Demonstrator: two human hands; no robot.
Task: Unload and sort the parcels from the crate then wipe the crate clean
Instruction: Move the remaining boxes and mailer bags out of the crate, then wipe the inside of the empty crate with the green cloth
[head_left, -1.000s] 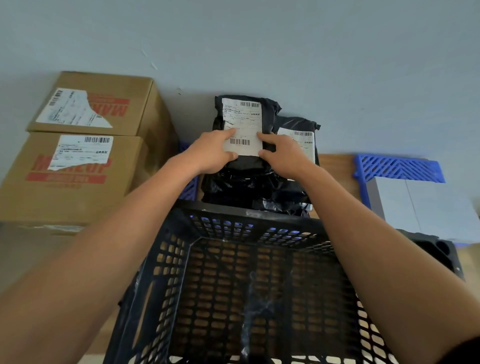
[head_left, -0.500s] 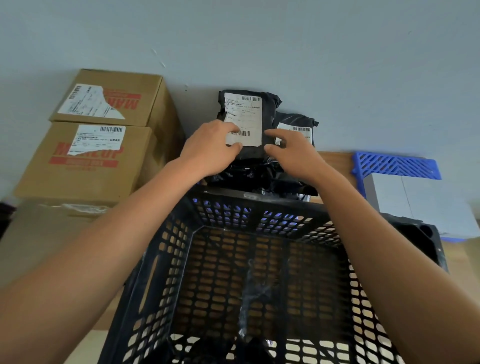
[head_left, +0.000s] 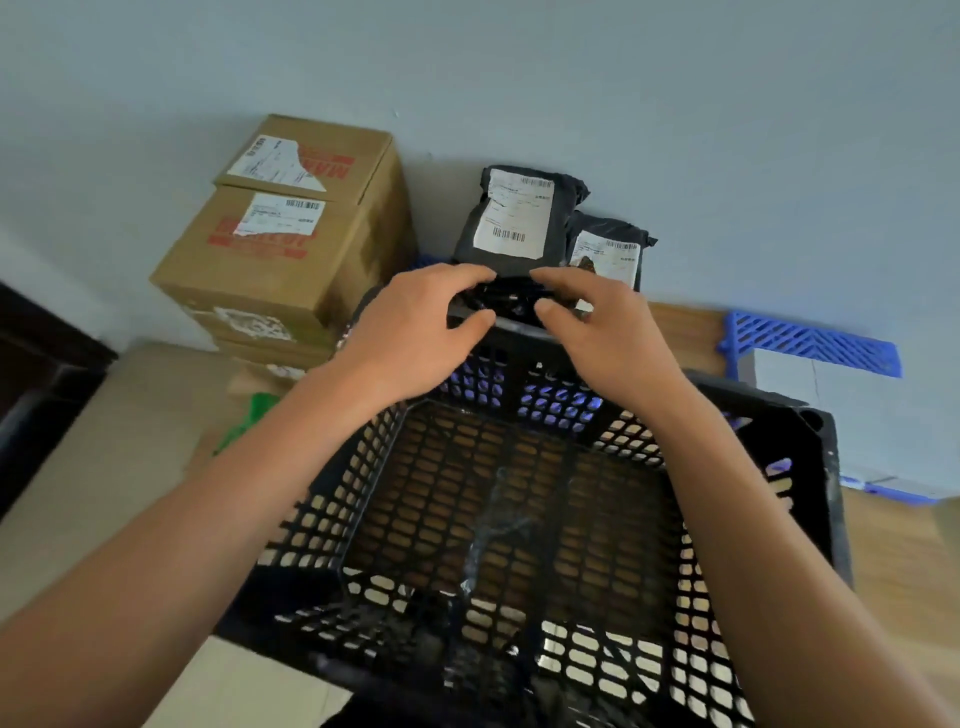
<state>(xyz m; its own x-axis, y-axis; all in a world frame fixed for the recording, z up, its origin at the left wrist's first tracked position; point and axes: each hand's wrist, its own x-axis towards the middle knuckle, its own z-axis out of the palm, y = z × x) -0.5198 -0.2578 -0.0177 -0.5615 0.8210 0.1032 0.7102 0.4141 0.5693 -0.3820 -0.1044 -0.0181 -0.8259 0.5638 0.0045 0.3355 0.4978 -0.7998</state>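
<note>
Black mailer parcels (head_left: 519, 223) leaning on wall, upper centre, beyond black crate (head_left: 498, 519) — left hand (head_left: 415, 332) and right hand (head_left: 597, 332) hovering loosely curled, gripping nothing — stack risking sliding back in

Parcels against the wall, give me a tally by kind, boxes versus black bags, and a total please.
Cardboard boxes: 2, a top box stacked on a lower box.
Black bags: 2, a tall bag and a short bag beside it.
Total: 4 parcels. More may lie hidden behind the hands.
</note>
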